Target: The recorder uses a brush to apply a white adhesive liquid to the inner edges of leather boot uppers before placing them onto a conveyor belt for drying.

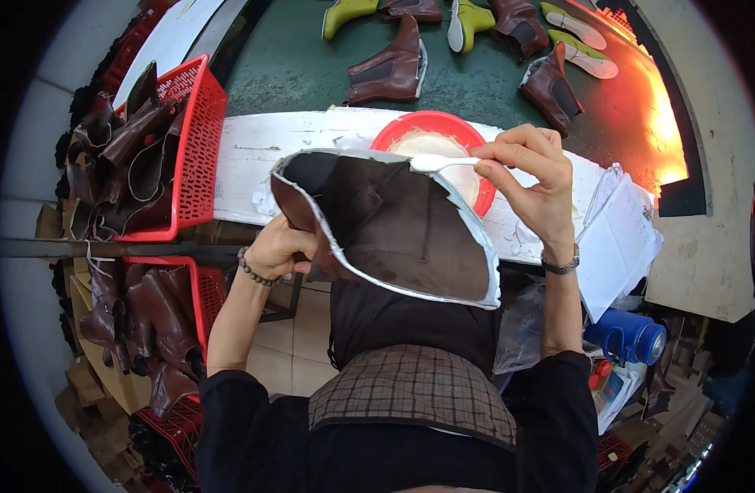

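The open brown leather boot upper with a pale edge [382, 234] is in the air, at the near side of the white surface [250, 152]. My left hand [283, 248] is closed on its left side; some fingers are hidden behind the leather. My right hand [532, 177] pinches a small white plastic spreading tool [445, 163], its wide end at the far edge. If this end slips inward, any paste on it could stain the dark lining [460, 242]. A loose left grip may let the upper turn, causing uneven spreading. Just beyond, partly covered, is the round red plastic bowl [431, 120] with cream-coloured paste [437, 146]; a careless pull could tip it.
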`<action>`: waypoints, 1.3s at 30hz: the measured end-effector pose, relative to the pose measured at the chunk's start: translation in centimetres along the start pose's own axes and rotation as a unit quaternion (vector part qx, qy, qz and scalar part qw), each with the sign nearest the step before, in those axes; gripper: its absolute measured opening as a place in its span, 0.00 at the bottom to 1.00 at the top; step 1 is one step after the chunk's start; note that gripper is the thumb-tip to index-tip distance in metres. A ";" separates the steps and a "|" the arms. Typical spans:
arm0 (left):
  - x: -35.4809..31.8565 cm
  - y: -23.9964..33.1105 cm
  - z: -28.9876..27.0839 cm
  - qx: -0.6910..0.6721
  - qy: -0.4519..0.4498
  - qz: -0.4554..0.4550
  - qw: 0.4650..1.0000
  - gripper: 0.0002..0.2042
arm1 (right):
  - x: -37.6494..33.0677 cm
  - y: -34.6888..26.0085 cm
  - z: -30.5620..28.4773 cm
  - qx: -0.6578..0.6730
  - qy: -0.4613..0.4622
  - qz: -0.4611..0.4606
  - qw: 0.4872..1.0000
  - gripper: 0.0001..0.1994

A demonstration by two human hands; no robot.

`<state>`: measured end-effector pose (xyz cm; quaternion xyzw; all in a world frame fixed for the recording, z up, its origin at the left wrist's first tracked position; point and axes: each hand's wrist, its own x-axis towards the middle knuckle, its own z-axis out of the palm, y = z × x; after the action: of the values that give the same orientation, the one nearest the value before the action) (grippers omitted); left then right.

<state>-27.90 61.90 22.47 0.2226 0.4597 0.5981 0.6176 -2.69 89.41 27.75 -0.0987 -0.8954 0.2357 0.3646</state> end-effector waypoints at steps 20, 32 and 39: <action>1.9 -0.8 2.4 0.075 -0.152 -0.086 0.982 0.20 | 3.2 0.2 1.0 0.028 -0.041 -0.110 0.993 0.12; -0.3 -1.7 -3.5 -0.155 0.033 0.066 0.985 0.12 | -4.8 1.9 0.9 0.052 0.046 0.065 0.995 0.11; -0.2 1.1 -3.2 -0.210 0.009 0.126 0.970 0.28 | -6.1 2.7 3.0 0.255 0.076 0.177 0.948 0.08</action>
<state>-31.14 61.06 21.90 0.1386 0.2981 0.7561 0.5659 -0.38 88.57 20.89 -0.1763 -0.7433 0.5090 0.3967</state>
